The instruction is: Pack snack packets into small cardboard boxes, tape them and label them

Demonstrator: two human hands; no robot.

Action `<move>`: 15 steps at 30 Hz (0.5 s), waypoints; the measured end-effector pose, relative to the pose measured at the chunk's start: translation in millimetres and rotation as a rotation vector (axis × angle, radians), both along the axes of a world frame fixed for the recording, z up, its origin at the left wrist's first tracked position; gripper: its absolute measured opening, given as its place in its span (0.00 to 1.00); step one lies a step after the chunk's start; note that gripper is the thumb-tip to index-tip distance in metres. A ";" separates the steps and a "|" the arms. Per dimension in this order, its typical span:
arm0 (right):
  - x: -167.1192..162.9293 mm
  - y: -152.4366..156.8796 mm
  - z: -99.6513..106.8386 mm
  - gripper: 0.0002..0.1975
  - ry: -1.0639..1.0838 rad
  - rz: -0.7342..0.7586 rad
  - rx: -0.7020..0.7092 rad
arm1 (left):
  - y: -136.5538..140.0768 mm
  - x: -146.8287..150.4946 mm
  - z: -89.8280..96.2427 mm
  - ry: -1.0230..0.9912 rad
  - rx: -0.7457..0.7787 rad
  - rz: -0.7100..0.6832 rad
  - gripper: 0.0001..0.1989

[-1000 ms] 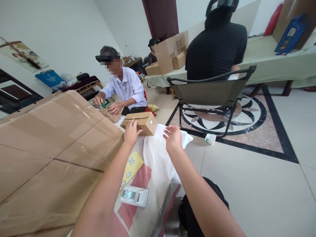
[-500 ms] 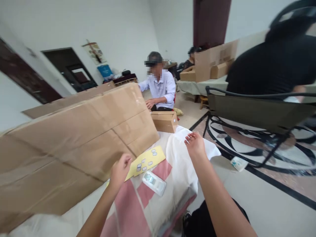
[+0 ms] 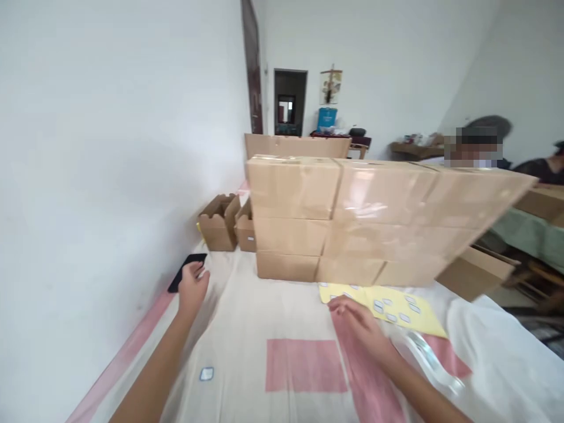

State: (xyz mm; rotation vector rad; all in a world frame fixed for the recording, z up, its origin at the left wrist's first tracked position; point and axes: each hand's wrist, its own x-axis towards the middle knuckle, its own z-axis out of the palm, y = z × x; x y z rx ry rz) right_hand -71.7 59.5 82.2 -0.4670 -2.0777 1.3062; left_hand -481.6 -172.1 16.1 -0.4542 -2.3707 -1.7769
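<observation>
My left hand [image 3: 192,286] is beside a flat black object [image 3: 180,276] at the wall side of the table. Its fingers are loosely bent and apart, with nothing visible in them; whether it touches the object I cannot tell. My right hand [image 3: 358,320], slightly blurred, hovers by the near edge of a yellow sheet [image 3: 425,320] bearing several small blue-edged labels. Its fingers are half curled, with no object showing in them. Partly behind my right forearm lies a clear and white plastic pack [image 3: 434,361]. One loose label [image 3: 207,373] rests on the cloth at lower left.
A tall cardboard partition [image 3: 365,217] stands across the table. Two small open cardboard boxes, one the left box [image 3: 219,226], sit by the white wall [image 3: 110,176]. Another open box [image 3: 478,270] is at right. Behind the partition is a person [image 3: 487,138].
My view has swung left, bringing the wall, the black object and the small boxes into sight. My left hand has moved from near the yellow sheet to the black object; my right is now by the sheet.
</observation>
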 end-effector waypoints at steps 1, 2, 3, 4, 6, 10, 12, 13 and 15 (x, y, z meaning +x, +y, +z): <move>-26.9 -13.6 -7.9 0.11 -0.040 0.074 0.013 | 6.5 -22.9 -3.7 -0.012 0.026 0.005 0.18; -56.3 -25.9 -14.5 0.11 -0.068 0.137 0.015 | 14.3 -46.3 -6.1 -0.022 0.055 0.018 0.19; -88.4 -37.1 -19.5 0.12 -0.078 0.190 0.006 | 22.9 -69.7 -7.1 -0.031 0.085 0.034 0.20; -123.2 -47.3 -23.3 0.12 -0.070 0.233 -0.016 | 32.1 -92.3 -6.8 -0.040 0.118 0.050 0.22; -199.7 -64.2 -27.9 0.16 -0.034 0.290 -0.102 | 51.0 -132.9 -3.4 -0.056 0.195 0.064 0.23; -352.2 -81.1 -36.5 0.30 0.099 0.221 -0.293 | 82.8 -182.2 0.3 -0.082 0.334 0.031 0.23; -407.4 -81.6 -44.5 0.34 0.107 0.118 -0.363 | 92.1 -189.0 -5.2 -0.096 0.376 -0.004 0.23; -426.2 -80.4 -49.7 0.36 0.106 0.090 -0.377 | 94.9 -188.7 -9.5 -0.104 0.392 -0.022 0.24; -445.6 -76.0 -61.7 0.41 0.103 0.066 -0.374 | 97.6 -182.6 -18.3 -0.115 0.421 -0.044 0.24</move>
